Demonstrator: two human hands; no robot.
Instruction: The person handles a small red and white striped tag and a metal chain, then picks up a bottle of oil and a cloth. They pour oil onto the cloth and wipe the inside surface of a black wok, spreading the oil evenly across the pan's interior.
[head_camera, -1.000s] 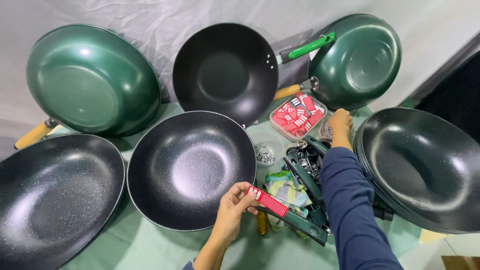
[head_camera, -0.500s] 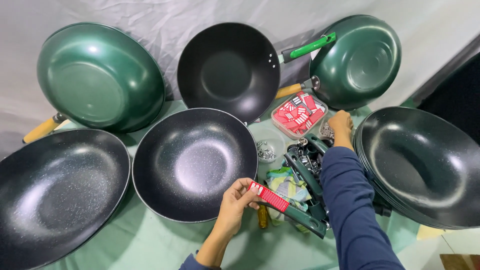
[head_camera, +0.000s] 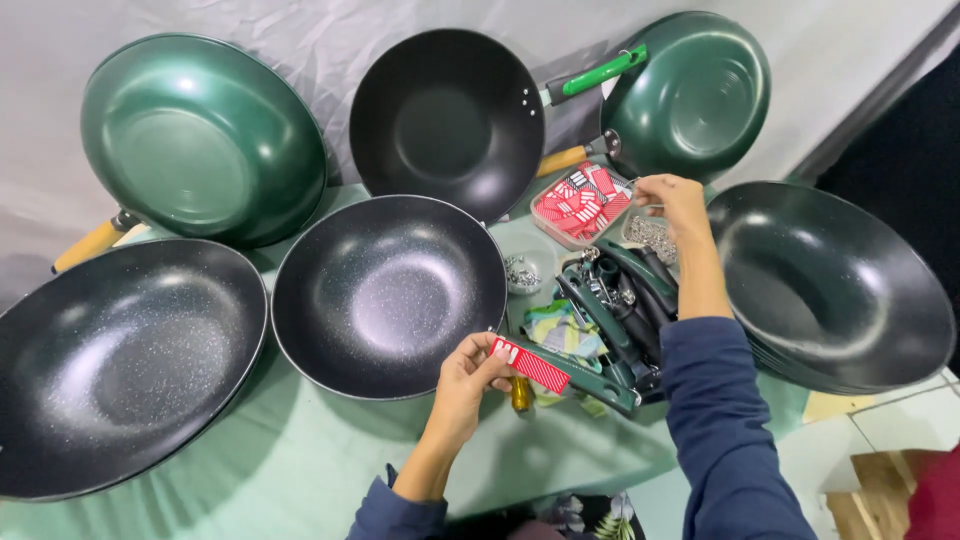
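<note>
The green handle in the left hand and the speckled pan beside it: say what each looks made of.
The green handle, held by the left hand: probably moulded plastic, glossy dark green, with a red-and-white paper-like sleeve. The speckled pan: likely metal with a black non-stick coating, judging by pale flecks and soft sheen.

The left hand (head_camera: 468, 372) sits near and centre, fingers curled and pinched shut in a grip, its forearm rising from the near edge in a dark blue sleeve. The right arm stretches far, sleeve to mid-forearm, the right hand (head_camera: 672, 200) bent down, fingertips (head_camera: 645, 193) pinched.
</note>
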